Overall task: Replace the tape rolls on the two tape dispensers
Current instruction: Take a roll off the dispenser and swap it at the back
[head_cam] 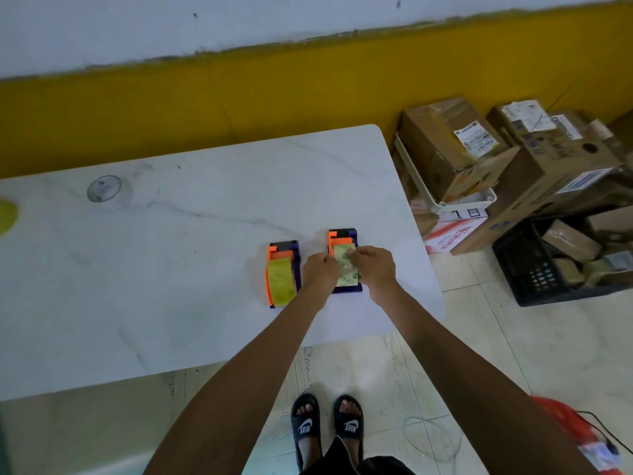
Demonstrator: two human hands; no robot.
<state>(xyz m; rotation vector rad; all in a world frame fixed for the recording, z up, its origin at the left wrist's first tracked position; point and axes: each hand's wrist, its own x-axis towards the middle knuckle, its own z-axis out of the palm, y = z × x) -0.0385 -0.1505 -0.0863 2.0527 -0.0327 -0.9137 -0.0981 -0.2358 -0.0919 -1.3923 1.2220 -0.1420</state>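
Two orange-and-purple tape dispensers stand side by side on the white marble table (pixel 171 269). The left dispenser (pixel 283 269) holds a yellow-green tape roll (pixel 281 282) and no hand touches it. The right dispenser (pixel 343 236) carries a pale green-printed tape roll (pixel 344 269), partly hidden by my fingers. My left hand (pixel 319 270) grips that roll's left side. My right hand (pixel 373 269) pinches its right side and top.
A clear tape roll (pixel 104 189) lies far left on the table, and a yellow-green object (pixel 7 216) sits at the left edge. Cardboard boxes (pixel 445 145) and a black crate (pixel 548 262) stand on the floor to the right. A red object (pixel 565 426) lies lower right.
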